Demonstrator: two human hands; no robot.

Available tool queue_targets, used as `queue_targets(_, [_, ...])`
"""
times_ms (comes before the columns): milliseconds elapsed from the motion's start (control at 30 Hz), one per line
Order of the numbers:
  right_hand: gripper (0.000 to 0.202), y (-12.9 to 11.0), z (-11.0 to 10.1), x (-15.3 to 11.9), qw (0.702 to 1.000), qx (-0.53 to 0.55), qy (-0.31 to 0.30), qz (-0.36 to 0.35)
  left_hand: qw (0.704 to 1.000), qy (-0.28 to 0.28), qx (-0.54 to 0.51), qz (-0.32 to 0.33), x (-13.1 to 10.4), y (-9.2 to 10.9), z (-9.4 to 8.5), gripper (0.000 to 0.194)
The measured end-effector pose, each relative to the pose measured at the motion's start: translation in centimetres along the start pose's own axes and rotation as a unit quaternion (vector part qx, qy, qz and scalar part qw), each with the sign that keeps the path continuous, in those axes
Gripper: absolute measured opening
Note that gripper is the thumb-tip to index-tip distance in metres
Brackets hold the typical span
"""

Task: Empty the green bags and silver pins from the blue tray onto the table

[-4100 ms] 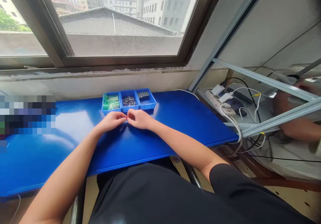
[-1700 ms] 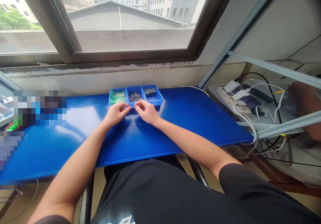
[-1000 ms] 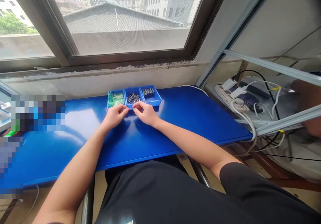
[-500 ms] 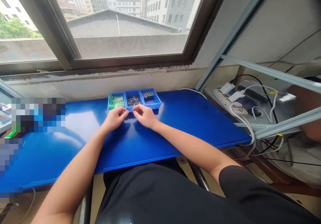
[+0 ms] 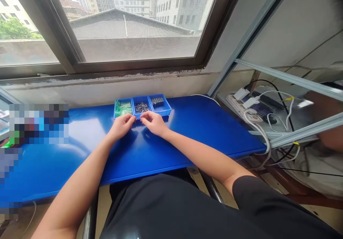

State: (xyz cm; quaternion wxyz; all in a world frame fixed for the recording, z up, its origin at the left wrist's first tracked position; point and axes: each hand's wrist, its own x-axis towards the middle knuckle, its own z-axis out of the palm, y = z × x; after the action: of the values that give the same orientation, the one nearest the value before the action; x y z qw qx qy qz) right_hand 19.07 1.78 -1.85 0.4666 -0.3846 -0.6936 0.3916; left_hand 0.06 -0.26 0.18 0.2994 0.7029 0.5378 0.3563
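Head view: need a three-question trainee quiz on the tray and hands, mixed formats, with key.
1. Multiple choice: which compartment of the blue tray holds the loose pile of slim metal pieces? a) left b) middle c) right
2. True or false: the fingertips of the left hand and those of the right hand are apart.
3. Fill in: the green plastic lies in the tray's ____ compartment.

Key: 1 b; 2 true; 3 left.

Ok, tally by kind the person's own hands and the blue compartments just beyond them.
Hands: 2, the left hand and right hand
Blue compartments: 3, holding green material, loose metal parts and parts in rows
Total: 5
The small parts are too tiny to count.
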Motion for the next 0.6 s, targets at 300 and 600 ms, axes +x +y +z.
queue_targets(300, [0.012,0.0,0.0,0.0,1.0,0.015,0.006,0.012,1.0,0.008,-0.025,0.008,-0.2,0.1,0.0,0.027])
queue_targets(600, [0.012,-0.2,0.0,-0.1,1.0,0.017,0.003,0.007,0.999,0.001,-0.032,0.0,-0.1,0.2,0.0,0.032])
